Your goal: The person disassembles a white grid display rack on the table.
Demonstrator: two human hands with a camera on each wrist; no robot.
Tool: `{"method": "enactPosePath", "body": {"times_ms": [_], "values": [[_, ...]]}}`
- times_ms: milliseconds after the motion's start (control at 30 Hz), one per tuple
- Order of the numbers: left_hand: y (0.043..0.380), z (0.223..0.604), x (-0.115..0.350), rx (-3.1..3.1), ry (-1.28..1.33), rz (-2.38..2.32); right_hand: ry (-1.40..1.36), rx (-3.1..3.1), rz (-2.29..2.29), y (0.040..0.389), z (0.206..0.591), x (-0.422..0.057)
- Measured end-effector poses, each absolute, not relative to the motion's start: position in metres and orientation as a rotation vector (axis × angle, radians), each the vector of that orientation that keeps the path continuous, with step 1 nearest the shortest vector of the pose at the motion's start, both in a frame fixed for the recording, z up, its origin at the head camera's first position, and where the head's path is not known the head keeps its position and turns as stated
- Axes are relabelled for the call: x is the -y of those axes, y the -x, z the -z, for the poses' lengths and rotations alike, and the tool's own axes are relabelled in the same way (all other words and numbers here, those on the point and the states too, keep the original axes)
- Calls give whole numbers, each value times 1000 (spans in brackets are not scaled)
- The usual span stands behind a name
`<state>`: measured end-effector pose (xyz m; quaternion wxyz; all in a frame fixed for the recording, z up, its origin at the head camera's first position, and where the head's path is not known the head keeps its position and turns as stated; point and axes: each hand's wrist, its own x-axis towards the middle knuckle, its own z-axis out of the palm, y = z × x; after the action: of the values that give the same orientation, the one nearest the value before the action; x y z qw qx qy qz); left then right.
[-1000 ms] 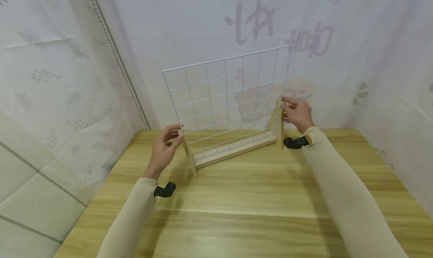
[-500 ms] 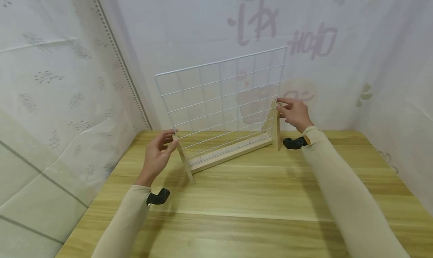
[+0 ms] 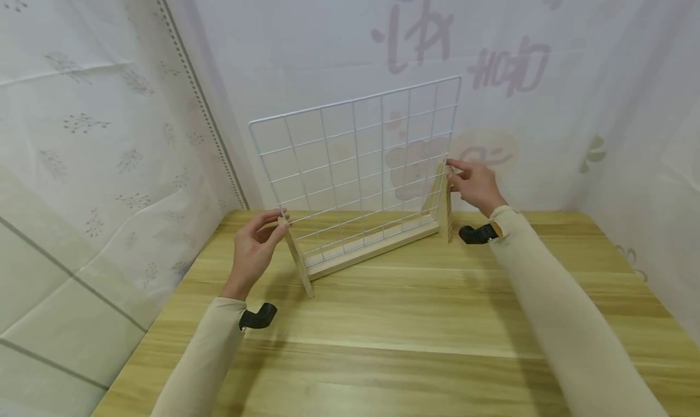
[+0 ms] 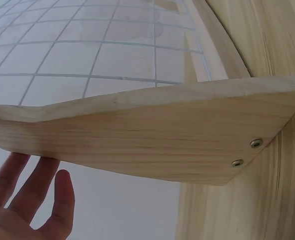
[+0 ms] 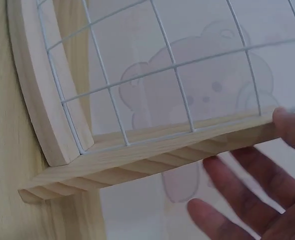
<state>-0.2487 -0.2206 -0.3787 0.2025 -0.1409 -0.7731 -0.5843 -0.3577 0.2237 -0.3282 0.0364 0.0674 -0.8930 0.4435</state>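
A white wire grid panel (image 3: 356,154) stands upright in a pale wooden stand, above its base bar (image 3: 377,242). My left hand (image 3: 254,253) pinches the top of the left side board (image 3: 298,259) between thumb and fingers. In the left wrist view, two round metal screws (image 4: 256,143) show near the foot of that board (image 4: 152,132). On the other side, my right hand (image 3: 477,186) grips the upper end of the right side board (image 3: 444,207). The right wrist view shows the grid's lower corner set against this board (image 5: 152,167) and the base bar (image 5: 42,90).
The stand is on a wood-grain table (image 3: 383,326), at an angle, with its left end nearer to me. Behind it hangs a pale printed curtain (image 3: 306,46); another patterned sheet (image 3: 98,161) hangs at the left. Black wrist cameras (image 3: 257,317) stick out from both sleeves.
Both hands have shifted the stand and grid slightly left, its left end also moving toward me. During the last half second they hardly move, and both holds stay the same.
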Motion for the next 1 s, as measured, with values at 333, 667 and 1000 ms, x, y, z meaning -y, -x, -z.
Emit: {"method": "enactPosePath", "body": {"times_ms": [333, 667, 1000], "values": [[248, 380, 216, 2104, 313, 1661, -96, 2536, -1244, 339, 325, -199], [248, 379, 213, 2087, 320, 1700, -128, 2169, -1353, 317, 347, -152], [248, 380, 212, 2077, 315, 1676, -103, 2358, -1487, 310, 370, -118]]}}
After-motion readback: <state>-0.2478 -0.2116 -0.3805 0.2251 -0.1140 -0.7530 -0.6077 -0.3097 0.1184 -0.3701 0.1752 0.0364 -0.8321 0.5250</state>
